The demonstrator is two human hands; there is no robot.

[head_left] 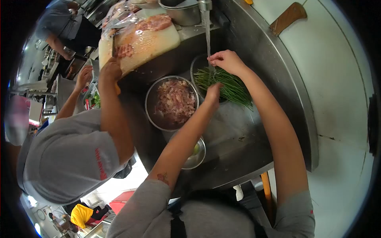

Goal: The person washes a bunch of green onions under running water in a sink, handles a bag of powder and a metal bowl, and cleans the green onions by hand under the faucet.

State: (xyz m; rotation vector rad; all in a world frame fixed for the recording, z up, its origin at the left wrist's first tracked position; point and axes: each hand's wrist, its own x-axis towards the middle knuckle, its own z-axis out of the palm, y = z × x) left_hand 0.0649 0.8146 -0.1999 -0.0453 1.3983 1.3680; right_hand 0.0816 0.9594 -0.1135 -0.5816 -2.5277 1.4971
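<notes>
While a stream of water [208,35] falls onto them, the long green stalks [237,90] lie bunched in a bowl [192,73] towards the far right corner of the steel sink [234,133], their ends overhanging the bowl on the side of the sink's right edge. The left hand [212,96] reaches in at the stalks; blur hides its fingertips, so I cannot tell whether its grip holds any. The right hand [229,62] is at the stream above the bunch, its grip narrow; whether something small sits between the fingers cannot be made out. Rinsing looks under way rather than finished: water is running, the stalks lie together in the bowl, and none is seen set aside to drain. Just beside them, towards the sink's left edge, stands a larger bowl of cut meat [176,102]; towards the near edge, a smaller bowl [200,156] is partly hidden by the left forearm. Past the far left corner, a co-worker's hand [111,70] is at a white cutting board [168,39].
</notes>
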